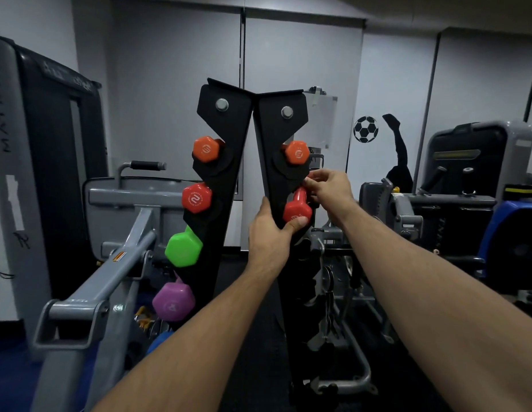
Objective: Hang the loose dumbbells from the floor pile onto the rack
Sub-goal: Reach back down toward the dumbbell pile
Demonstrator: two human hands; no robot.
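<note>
Rack left plate carries orange, red, green, purple dumbbells. Left hand clasps right plate edge, thumb under red dumbbell at second slot. Right hand fingers closed round its far end.

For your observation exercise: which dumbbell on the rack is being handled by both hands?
The red dumbbell on the right upright, second slot; all others hang untouched.

The red dumbbell I grip looks coated in smooth, slightly glossy vinyl. The rack is matt black metal with shiny steel bolts; the nearby machine frame is painted grey metal.
</note>
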